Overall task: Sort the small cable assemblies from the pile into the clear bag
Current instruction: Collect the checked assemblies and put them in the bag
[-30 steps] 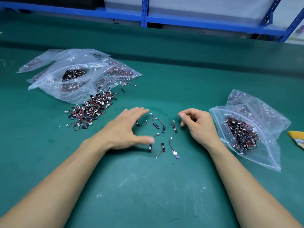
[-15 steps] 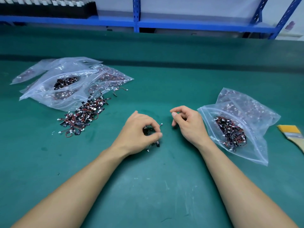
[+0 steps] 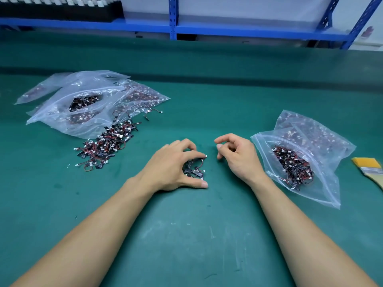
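At frame centre, left hand (image 3: 172,168) with fingers curled round a small bunch of cable assemblies (image 3: 193,169); just right, right hand (image 3: 238,156) loosely curled, holding nothing. Centre left, pile (image 3: 105,143); at right, clear bag (image 3: 325,193), mouth toward hands. Room on green mat (image 3: 186,235) between forearms, lower frame

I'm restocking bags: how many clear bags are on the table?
5 visible: in the left stack, the top bag, a back bag and a side bag; at right, the front bag over a rear bag. The left stack may hide more.
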`<action>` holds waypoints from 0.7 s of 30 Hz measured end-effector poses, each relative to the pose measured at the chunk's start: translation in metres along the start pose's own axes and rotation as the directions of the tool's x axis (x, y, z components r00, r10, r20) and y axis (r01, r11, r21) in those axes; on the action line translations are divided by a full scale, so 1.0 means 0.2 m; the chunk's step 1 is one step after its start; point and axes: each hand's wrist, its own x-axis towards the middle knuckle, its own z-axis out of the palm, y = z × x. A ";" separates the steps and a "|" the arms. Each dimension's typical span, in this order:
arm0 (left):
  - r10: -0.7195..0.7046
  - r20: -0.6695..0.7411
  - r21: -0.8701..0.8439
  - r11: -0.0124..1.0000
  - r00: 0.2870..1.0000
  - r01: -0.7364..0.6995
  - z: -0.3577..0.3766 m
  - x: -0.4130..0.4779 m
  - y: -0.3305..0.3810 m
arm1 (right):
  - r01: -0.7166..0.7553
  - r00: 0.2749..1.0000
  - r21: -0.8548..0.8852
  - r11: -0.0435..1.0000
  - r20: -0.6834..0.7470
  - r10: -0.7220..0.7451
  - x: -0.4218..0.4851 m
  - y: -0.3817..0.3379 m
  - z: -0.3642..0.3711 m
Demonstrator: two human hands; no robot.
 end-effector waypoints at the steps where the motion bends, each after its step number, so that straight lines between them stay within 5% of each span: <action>1: 0.011 -0.022 -0.022 1.000 1.000 -0.012 0.00 0.00 0.00 | 0.000 1.000 -0.009 1.000 -0.001 0.000 0.00 -0.01 0.00; 12: 0.000 -0.210 -0.297 0.953 0.978 -0.064 0.02 -0.01 -0.03 | -0.026 1.000 -0.030 0.999 0.000 0.026 -0.01 -0.02 -0.01; 21: -0.309 -0.292 -0.627 0.777 0.905 0.063 -0.01 -0.01 -0.05 | -0.044 0.999 -0.050 0.998 0.025 0.046 -0.01 -0.02 -0.01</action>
